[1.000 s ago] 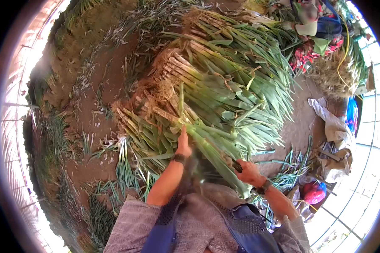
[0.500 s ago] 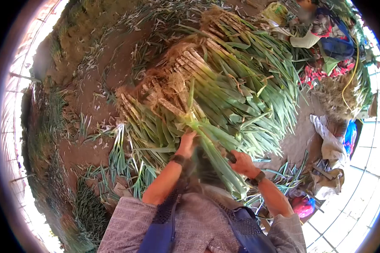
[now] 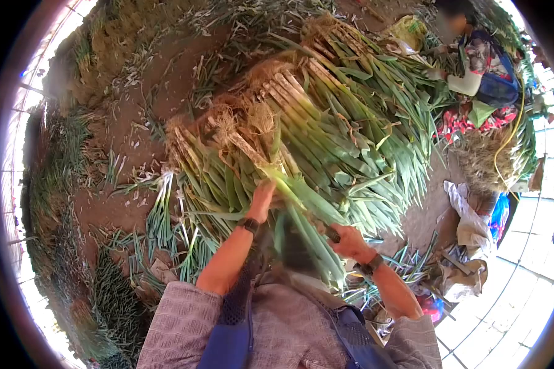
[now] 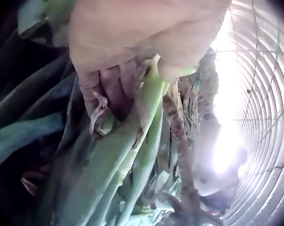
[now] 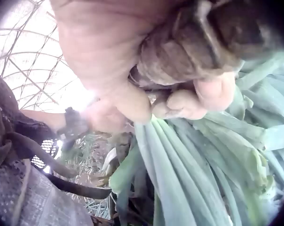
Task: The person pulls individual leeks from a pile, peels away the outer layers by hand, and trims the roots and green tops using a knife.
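My left hand (image 3: 263, 200) grips a leek (image 3: 284, 184) just where its pale stem turns green. In the left wrist view, the curled fingers of the left hand (image 4: 132, 37) wrap its green leaves (image 4: 109, 165). My right hand (image 3: 352, 243) holds a dark, wrapped handle (image 3: 333, 234) beside the hanging leaves. Up close in the right wrist view, the right hand (image 5: 104, 52) has its fingers round that handle (image 5: 189, 49), thumb and fingertips meeting at the top of long leaves (image 5: 175, 174). What the handle belongs to is hidden.
A large row of leeks (image 3: 357, 135) lies beyond the hands, roots to the left. Small green onions (image 3: 163, 206) and scraps litter the brown ground (image 3: 104, 212). Another person (image 3: 498, 67) is at the upper right, near a yellow cord and a crumpled sheet (image 3: 471, 221).
Both hands and the gripped leek have shifted slightly left in the head view. The other person shows more fully at the upper right. Both grips look the same.
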The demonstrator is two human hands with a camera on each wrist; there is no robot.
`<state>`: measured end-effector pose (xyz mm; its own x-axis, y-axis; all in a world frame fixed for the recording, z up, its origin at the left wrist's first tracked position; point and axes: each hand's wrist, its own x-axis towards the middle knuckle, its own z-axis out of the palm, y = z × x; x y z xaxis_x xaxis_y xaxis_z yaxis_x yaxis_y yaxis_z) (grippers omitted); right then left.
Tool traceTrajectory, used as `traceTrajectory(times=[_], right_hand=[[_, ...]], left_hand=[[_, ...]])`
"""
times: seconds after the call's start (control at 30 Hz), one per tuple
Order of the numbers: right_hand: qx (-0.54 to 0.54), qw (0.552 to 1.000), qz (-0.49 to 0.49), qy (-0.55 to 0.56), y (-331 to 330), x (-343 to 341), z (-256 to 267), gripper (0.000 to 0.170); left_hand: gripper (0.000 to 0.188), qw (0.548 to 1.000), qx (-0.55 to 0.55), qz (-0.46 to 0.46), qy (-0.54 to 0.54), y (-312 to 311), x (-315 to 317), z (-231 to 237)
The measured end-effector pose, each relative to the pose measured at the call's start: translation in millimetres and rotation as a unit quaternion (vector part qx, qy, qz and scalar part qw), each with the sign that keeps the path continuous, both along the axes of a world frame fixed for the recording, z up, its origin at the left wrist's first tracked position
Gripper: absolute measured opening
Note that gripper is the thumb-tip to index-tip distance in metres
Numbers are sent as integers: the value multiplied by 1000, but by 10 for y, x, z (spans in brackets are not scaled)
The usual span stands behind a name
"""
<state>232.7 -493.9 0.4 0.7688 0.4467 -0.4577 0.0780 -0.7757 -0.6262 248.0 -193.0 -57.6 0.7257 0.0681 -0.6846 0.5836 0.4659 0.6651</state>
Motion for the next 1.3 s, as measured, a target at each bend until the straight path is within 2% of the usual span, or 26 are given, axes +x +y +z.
traceTrajectory(times=[0.03, 0.1, 0.17, 0.23, 0.3, 0.33, 0.4, 0.43, 0.5, 0.6, 0.7, 0.77, 0.83, 0.87, 0.9, 0.97, 1.0, 1.03, 1.1, 1.13, 1.3], right_hand=[[10, 999, 30, 22, 0, -18, 58, 26], [-4, 999, 15, 34, -5, -8, 102, 28], [20, 998, -48, 29, -9, -8, 100, 23], [24, 998, -50, 26, 18, 7, 135, 22], [-4, 999, -36, 34, 13, 33, 36, 33], [-4, 999, -31, 29, 28, 86, -3, 33], [1, 999, -33, 27, 76, 144, -46, 35], [0, 999, -29, 25, 106, 177, -54, 35], [26, 999, -17, 31, 167, 246, -92, 36], [49, 998, -26, 19, 220, 386, -194, 35], [88, 995, -38, -7, 236, 463, -225, 35], [70, 996, -28, -38, 245, 501, -106, 35], [81, 996, -29, -38, 197, 459, -81, 33], [93, 994, -30, -41, 174, 435, -58, 32], [94, 994, -28, -44, 160, 411, -7, 32], [107, 989, 0, -106, 141, 383, 113, 28], [122, 985, 10, -122, 144, 345, 184, 24], [124, 984, 11, -125, 142, 317, 217, 24], [110, 988, -8, -110, 106, 313, 282, 24], [91, 993, -24, -76, 85, 318, 314, 28], [93, 992, -47, -67, 188, 328, 519, 27]], left_hand=[[43, 1000, -22, -9, 7, 63, 36, -38], [44, 998, -52, -17, 12, 95, 87, -105], [43, 994, -56, 93, -30, 112, 120, -138], [40, 993, -56, 94, -37, 103, 201, -149], [33, 992, -56, 100, -52, 68, 260, -172], [33, 991, -56, 105, -58, 77, 318, -179], [34, 995, 25, 91, 16, 96, 392, -225], [34, 995, 23, 95, 15, 99, 422, -268], [30, 986, 74, 147, 28, 84, 490, -276], [31, 985, 71, 153, 30, 102, 590, -192], [34, 989, 31, 133, 51, 290, 670, -403], [36, 990, 8, 136, 21, 227, 643, -125], [37, 992, 36, 99, -64, 72, 536, 336], [51, 990, 61, 117, -45, -30, 478, 424], [51, 990, 62, 119, -48, -60, 419, 457], [62, 994, 16, 59, -87, -87, 354, 538], [53, 988, 64, 134, -30, -181, 340, 507], [53, 988, 65, 135, -33, -152, 299, 445], [43, 982, -98, 94, -132, -89, 287, 435], [39, 981, -90, 85, -148, -91, 297, 485], [40, 979, -38, 69, -190, 16, 419, 714]])
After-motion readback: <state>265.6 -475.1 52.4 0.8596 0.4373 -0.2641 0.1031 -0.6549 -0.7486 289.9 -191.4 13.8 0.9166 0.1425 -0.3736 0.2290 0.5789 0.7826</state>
